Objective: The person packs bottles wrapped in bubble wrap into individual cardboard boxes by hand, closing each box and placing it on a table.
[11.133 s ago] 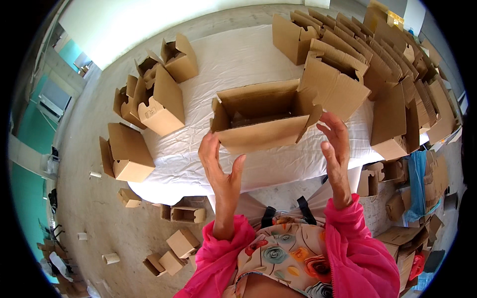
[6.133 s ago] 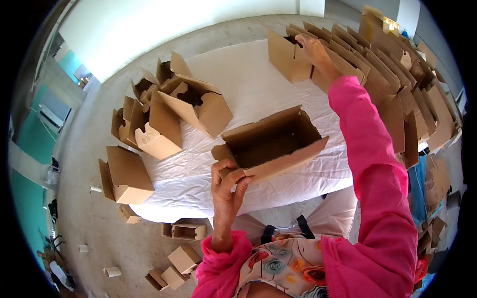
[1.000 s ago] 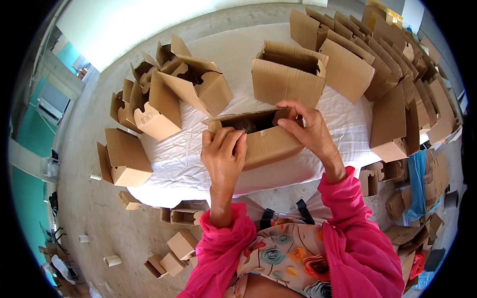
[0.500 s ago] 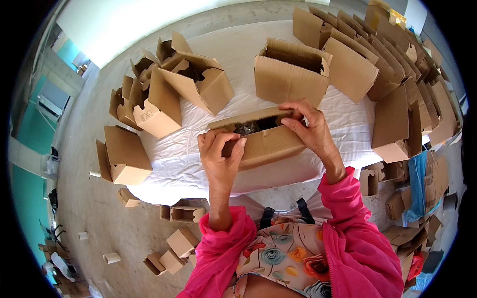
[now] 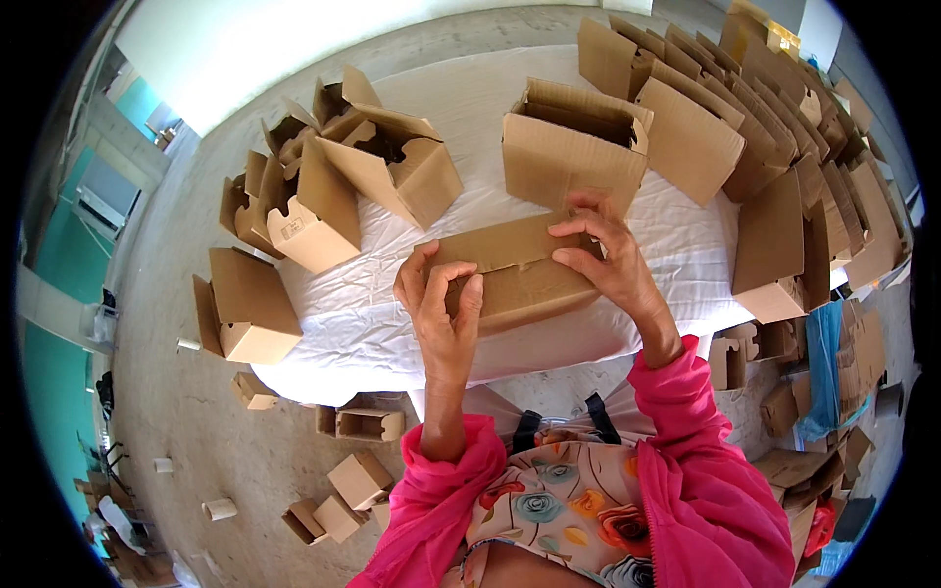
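Holds a box (image 5: 524, 284) in front of the body, grasped at its two ends. Curls the left hand (image 5: 443, 312) around the left end, with fingertips on top and thumb toward the near side. Grasps the right end with the right hand (image 5: 619, 263), again with bent fingers on top and thumb lower down. Shows top panels meeting along a lengthwise seam, with a thin dark slit near the left hand. Lies over the near part of the white cloth (image 5: 461, 103), close to its front edge; cannot tell whether resting there or slightly lifted.

Just beyond, on the cloth: an open box (image 5: 569, 162), upright, partly overlapped in view by the right fingers; cannot tell whether touching them. To the left, a cluster of open boxes (image 5: 328, 201), and nearer, at the cloth's left edge, a lone box (image 5: 263, 299). To the right, a dense row of cartons (image 5: 691, 137), leaning close together.

On the floor (image 5: 196, 421), lower left: small boxes (image 5: 361, 478) and a pale tube (image 5: 220, 510). At far right, below cloth level: blue plastic (image 5: 823, 363) among more cardboard.
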